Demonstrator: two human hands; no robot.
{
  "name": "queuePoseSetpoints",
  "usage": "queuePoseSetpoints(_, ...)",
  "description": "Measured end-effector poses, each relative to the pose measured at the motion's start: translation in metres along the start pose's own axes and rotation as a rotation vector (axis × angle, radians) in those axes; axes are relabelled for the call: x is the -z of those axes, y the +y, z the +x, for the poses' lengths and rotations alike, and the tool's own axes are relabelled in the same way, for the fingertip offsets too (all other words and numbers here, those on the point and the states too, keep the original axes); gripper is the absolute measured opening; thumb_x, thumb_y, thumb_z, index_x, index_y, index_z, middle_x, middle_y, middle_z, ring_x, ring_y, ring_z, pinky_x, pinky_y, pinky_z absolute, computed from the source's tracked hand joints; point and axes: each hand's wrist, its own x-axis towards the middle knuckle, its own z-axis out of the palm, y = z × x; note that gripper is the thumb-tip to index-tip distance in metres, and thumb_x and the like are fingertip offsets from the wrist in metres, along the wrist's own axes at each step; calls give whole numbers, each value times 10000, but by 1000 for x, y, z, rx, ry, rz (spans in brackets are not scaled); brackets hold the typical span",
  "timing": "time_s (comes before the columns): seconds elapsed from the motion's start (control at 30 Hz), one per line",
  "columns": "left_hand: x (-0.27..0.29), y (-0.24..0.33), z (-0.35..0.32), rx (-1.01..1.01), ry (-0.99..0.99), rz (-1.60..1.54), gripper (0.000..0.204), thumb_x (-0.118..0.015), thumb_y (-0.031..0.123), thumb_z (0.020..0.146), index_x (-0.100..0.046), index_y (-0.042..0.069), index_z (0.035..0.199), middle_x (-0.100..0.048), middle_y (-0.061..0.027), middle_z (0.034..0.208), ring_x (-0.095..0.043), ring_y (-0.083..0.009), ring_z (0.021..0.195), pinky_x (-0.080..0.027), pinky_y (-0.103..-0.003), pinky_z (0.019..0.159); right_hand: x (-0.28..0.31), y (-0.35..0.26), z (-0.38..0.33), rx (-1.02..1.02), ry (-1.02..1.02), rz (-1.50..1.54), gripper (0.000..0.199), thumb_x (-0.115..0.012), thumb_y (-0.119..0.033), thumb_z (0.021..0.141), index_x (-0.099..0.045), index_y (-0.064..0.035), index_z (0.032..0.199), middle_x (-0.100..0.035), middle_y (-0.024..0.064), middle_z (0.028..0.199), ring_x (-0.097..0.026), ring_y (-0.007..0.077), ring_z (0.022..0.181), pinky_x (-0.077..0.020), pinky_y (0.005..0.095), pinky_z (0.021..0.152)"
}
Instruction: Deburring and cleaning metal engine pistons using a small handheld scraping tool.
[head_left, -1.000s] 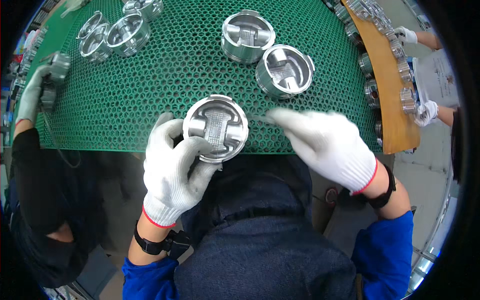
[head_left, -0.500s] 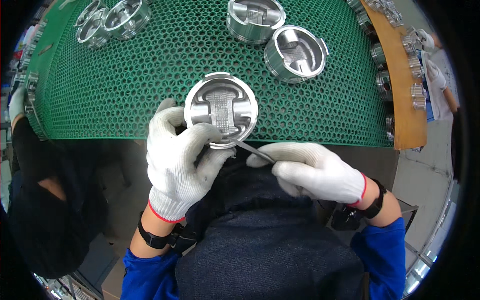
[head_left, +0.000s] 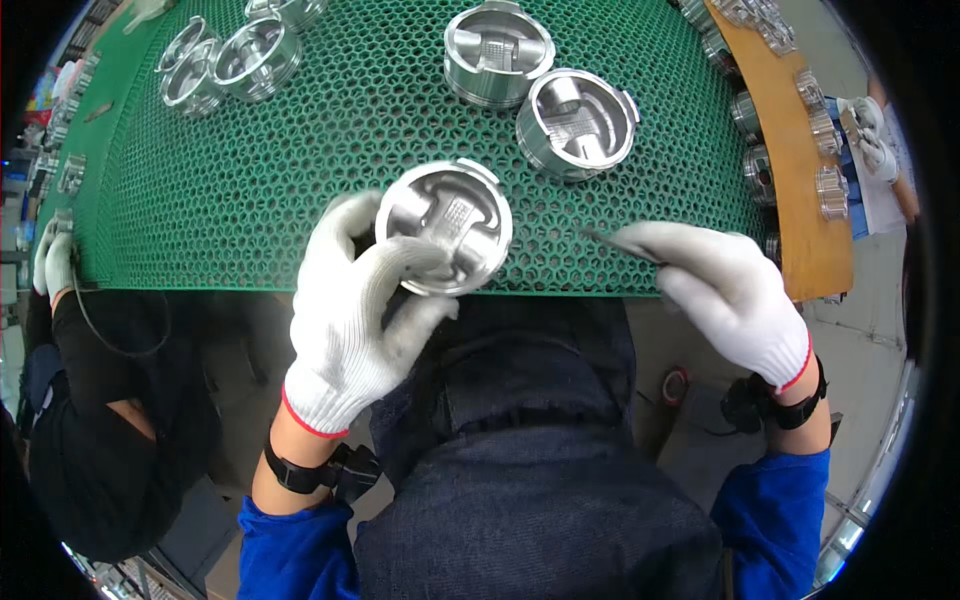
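The piston [head_left: 445, 228] is sitting in my left hand [head_left: 350, 310], which is gripping it by the skirt, open underside tilted up toward me, just over the near edge of the green honeycomb surface [head_left: 250, 180]. My right hand [head_left: 730, 295] is pinching a thin dark tool [head_left: 612, 240] (I cannot tell what kind), its tip pointing left at the piston but staying apart from it. Two more pistons [head_left: 575, 122] are lying farther out on the surface.

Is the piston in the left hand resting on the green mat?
No, the left hand holds the piston lifted at the green mat's near edge.
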Motion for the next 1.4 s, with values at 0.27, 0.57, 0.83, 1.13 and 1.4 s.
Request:
queuePoseSetpoints(0.27, -5, 4, -5, -84, 12, 164, 334, -839, 156, 653, -712, 88, 953, -624, -182, 1092, -600, -376, 1067, -458, -508, 1018, -19, -15, 29, -3, -25, -418, 292, -595, -128, 928, -634, -170, 1215, -675, 101, 773, -692, 294, 675, -569, 390, 601)
queuePoseSetpoints(0.57, -6, 2, -4, -91, 70, 152, 315, -877, 231, 654, -752, 134, 927, -625, -145, 1025, -617, -361, 1007, -512, -465, 906, -44, -23, 23, -611, -623, 1041, 414, -533, -231, 1009, -586, -69, 1386, -630, 15, 802, -544, 92, 674, -496, 267, 646)
queuePoseSetpoints(0.83, 96, -123, -24, 176, 465, 642, 433, -737, 78, 879, -592, 30, 1284, -594, -182, 1258, -578, -336, 1171, -476, -442, 1007, -9, 7, -8, -505, 45, 843, 461, -500, -247, 981, -581, 25, 1345, -592, 4, 726, -447, 38, 522, -364, 194, 460)
queuePoseSetpoints(1.13, 7, 34, 101, -474, -17, 508, 470, -751, 38, 719, -705, 146, 1175, -555, -197, 1390, -526, -398, 1297, -439, -508, 1084, -18, 36, -23, -588, 279, 866, 458, -461, -223, 996, -538, 29, 1371, -494, -24, 663, -354, 22, 476, -280, 192, 417)
queuePoseSetpoints(1.4, -2, 28, 69, -504, -68, 388, 285, -791, 170, 659, -688, 87, 911, -624, -136, 1229, -556, -402, 1211, -426, -573, 1056, -24, 36, -25, -535, 277, 863, 439, -483, -218, 997, -561, 11, 1362, -514, -17, 683, -380, 29, 494, -302, 194, 438)
